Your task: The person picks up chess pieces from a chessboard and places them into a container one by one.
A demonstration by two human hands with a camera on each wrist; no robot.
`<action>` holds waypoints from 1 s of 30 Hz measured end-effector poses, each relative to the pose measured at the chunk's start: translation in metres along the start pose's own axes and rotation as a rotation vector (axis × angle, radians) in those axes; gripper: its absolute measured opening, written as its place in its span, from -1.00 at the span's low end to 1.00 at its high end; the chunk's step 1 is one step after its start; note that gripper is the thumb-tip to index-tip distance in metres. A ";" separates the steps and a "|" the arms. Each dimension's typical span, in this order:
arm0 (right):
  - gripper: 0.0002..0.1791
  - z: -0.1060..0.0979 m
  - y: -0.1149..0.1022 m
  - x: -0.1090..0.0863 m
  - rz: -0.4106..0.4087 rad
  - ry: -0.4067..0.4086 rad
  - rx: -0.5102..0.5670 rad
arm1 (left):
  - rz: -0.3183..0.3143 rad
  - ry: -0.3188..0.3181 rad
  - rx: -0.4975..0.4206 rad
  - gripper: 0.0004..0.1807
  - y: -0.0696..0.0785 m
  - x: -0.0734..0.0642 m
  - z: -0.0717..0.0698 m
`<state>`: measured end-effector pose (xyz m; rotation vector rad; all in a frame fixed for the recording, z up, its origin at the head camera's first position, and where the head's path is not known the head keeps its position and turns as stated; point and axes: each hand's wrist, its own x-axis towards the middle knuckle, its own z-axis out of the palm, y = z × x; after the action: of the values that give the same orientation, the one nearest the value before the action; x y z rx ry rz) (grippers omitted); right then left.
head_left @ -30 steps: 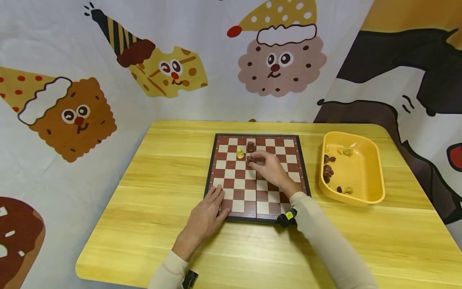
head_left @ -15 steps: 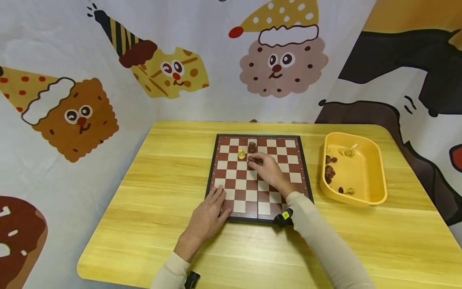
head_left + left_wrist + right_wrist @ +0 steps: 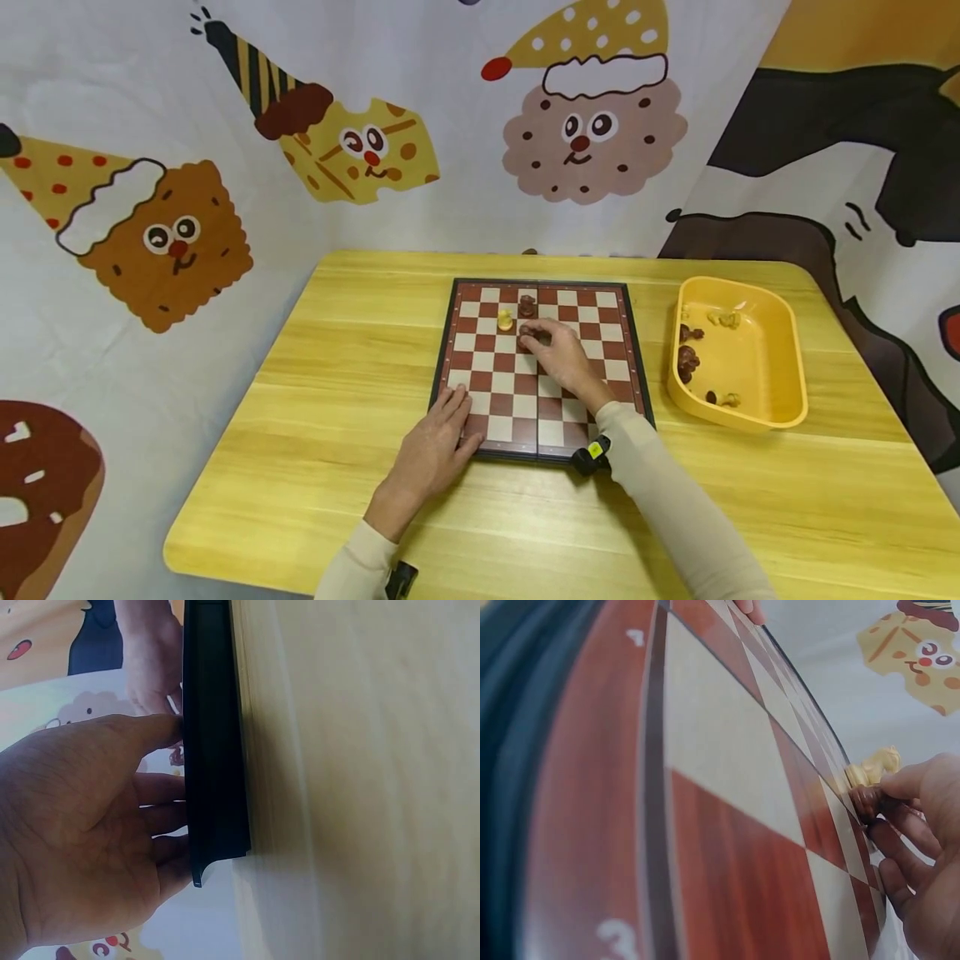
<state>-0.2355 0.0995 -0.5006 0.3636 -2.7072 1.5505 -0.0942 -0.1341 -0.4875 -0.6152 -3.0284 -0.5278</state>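
My right hand pinches a dark brown chess piece between thumb and fingers on the chessboard. The fingers cover its top, so its kind is hidden; in the right wrist view its round brown base shows against the board. Just left of it and a little farther back stands a yellow knight, its horse head clear in the right wrist view. Another brown chess piece is upright behind the held one. My left hand rests with extended fingers on the board's near left corner.
Right of the board sits a yellow plastic bin with several brown and yellow chess pieces in it. The wooden table extends to both sides of the board. A printed cloth hangs along the table's far edge.
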 end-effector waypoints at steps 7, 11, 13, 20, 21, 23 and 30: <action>-0.67 -0.005 -0.001 -0.002 -0.025 0.018 0.065 | -0.005 -0.001 0.002 -0.35 0.002 0.001 0.000; -0.66 -0.010 -0.001 -0.006 -0.029 0.029 0.062 | -0.001 0.003 -0.006 -0.36 0.003 0.001 0.000; -0.65 -0.013 -0.001 -0.008 -0.036 0.028 0.040 | -0.003 0.001 -0.009 -0.36 0.003 0.001 0.000; -0.66 -0.024 -0.001 -0.016 -0.054 0.055 0.013 | 0.003 0.014 -0.021 -0.36 0.004 0.000 0.001; -0.67 -0.025 -0.001 -0.016 -0.052 0.056 0.015 | 0.008 0.020 -0.021 -0.36 0.004 -0.001 0.001; -0.68 -0.027 -0.002 -0.017 -0.050 0.051 0.032 | 0.010 0.026 -0.020 -0.36 0.003 -0.001 0.001; -0.68 -0.036 0.003 -0.021 -0.055 0.056 0.056 | -0.001 0.003 -0.016 -0.35 0.003 0.000 0.001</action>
<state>-0.2195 0.1360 -0.4869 0.3855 -2.5943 1.5991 -0.0926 -0.1312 -0.4871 -0.6129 -3.0244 -0.5531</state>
